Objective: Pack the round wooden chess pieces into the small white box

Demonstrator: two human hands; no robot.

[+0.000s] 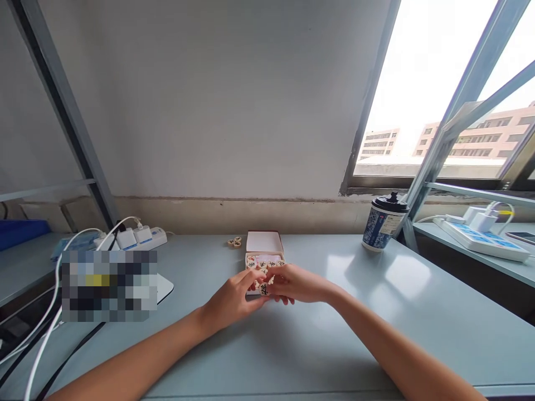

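Left hand (237, 295) and right hand (295, 283), half-curled, hold a marked disc (263, 289).

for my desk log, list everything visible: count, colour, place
Open box: one, white inside, centre
Game pieces: several, cream, at box
Loose pieces: about three, cream, left of lid
Cup: one, blue-patterned, black-lidded, right
Power strips: two, white, either side
Cables: several, white and black, left
Blurred patch: one, multicoloured, left
Blue object: one, far left
Dark slab: one, far right
Metal posts: several, grey, both sides
Window: one, dark-framed, right
Buildings: some, pinkish, outside
Wall: one, grey, behind
Desk: one, grey-blue, below
Left hand, right hand: one each, bare, at box
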